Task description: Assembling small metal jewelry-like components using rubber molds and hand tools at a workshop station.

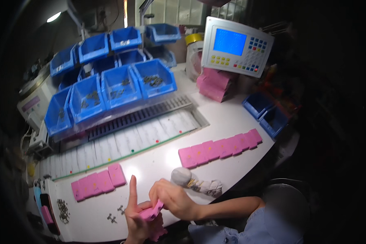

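Observation:
My left hand (137, 219) grips a pink block (151, 213) with a notched edge near the table's front; its index finger points up. My right hand (173, 199) is closed, its fingertips pressed together at the block's upper end. Whether a small part sits between those fingertips is hidden. Left of my hands lie a few small dark metal pieces (112, 218). Beyond them an overlapping row of similar pink blocks (94, 184) lies on the white table (150, 173). Another such row (219, 148) lies to the right.
Blue bins (122, 87) with small parts stand in tiers at the back left, behind a slotted rail (140, 115). A keypad console (236, 46) stands at the back right. Blue trays (264, 112) sit at the right edge. A grey-white wrapped bundle (195, 181) lies beside my right hand.

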`<state>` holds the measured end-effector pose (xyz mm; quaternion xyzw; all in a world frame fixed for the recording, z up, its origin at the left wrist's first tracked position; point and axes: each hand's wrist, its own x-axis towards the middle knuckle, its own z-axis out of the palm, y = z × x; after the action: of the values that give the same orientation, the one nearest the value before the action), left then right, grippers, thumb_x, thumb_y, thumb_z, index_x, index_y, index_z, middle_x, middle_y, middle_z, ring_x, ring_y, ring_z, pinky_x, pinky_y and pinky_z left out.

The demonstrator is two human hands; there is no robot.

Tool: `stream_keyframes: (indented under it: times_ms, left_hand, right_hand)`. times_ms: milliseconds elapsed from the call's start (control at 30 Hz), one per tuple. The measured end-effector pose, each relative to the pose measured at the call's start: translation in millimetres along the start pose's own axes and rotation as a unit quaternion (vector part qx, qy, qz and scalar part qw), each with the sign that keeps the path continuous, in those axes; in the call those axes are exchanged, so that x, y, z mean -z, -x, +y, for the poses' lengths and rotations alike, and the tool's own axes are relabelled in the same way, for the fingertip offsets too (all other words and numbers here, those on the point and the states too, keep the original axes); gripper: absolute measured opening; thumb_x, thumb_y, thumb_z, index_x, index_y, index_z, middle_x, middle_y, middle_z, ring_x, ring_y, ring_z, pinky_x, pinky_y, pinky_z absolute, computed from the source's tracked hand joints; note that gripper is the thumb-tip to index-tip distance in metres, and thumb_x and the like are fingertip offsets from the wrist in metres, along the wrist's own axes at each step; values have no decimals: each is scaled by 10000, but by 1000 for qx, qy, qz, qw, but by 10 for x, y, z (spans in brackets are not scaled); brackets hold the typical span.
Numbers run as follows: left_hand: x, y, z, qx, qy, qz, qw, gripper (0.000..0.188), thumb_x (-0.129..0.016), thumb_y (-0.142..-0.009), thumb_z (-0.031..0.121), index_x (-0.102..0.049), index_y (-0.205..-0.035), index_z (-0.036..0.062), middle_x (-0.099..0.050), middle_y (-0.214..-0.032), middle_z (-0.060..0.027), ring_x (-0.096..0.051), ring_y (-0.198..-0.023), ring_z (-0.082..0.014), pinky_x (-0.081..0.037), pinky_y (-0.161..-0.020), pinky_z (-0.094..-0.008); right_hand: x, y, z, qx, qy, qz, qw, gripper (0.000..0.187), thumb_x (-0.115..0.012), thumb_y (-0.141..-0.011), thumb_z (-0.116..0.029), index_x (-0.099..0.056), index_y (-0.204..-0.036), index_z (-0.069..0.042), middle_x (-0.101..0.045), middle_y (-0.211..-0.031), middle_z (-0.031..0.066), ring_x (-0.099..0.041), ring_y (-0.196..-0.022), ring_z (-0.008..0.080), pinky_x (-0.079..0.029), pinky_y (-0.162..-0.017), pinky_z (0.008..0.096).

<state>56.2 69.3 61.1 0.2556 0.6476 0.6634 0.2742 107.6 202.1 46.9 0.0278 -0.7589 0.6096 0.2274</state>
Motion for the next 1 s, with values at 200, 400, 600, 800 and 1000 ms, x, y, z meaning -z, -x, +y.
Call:
stream_keyframes:
  times_ms: [200, 400, 600, 800, 1000]
  left_hand:
    - [68, 115, -21, -36, -85, -103, 990, 1028, -409, -725, 725, -54, -1414, 50, -564, -661, -46, -510, -515, -78, -413, -463, -209]
    - [94, 59, -195, 11, 170, -82, 982, 494, -281, -933, 513, -364, -1152, 78, -494, -639, -76, -442, -475, -80, -414, -452, -211]
    - [234, 37, -503, 75, 299, 33, 951, 408, -146, -963, 416, -350, -1050, 72, -451, -555, -109, -433, -404, -144, -432, -380, -276]
    - [232, 3, -658, 92, 314, 64, 943, 386, -154, -965, 375, -366, -1050, 64, -469, -567, -115, -456, -406, -157, -433, -378, -278]
    - [328, 86, -682, 83, 201, 51, 975, 419, -148, -971, 355, -399, -1055, 30, -497, -573, -94, -495, -408, -142, -407, -350, -253]
  right_hand:
    - [23, -248, -95, -393, -112, -172, 897, 373, -321, -939, -230, -550, -752, -3, -505, -632, 99, -528, -614, 196, -427, -568, 310]
    - [129, 13, 214, -32, 355, -15, 934, 298, -510, -852, -145, -509, -1127, -32, -499, -1061, 231, -540, -911, 314, -425, -796, 381]
    - [457, 363, 211, -125, 516, -120, 839, 662, -574, -750, 11, -329, -1360, -75, -378, -1248, 265, -518, -976, 401, -442, -826, 406]
    - [-17, 363, 6, 107, 388, -19, 915, 608, -576, -710, 61, -419, -1295, 7, -405, -1276, 278, -566, -873, 306, -475, -711, 341]
    - [-163, 359, 34, 188, 436, -124, 871, 483, -539, -740, -3, -525, -1222, -10, -473, -1229, 283, -572, -791, 225, -463, -678, 313]
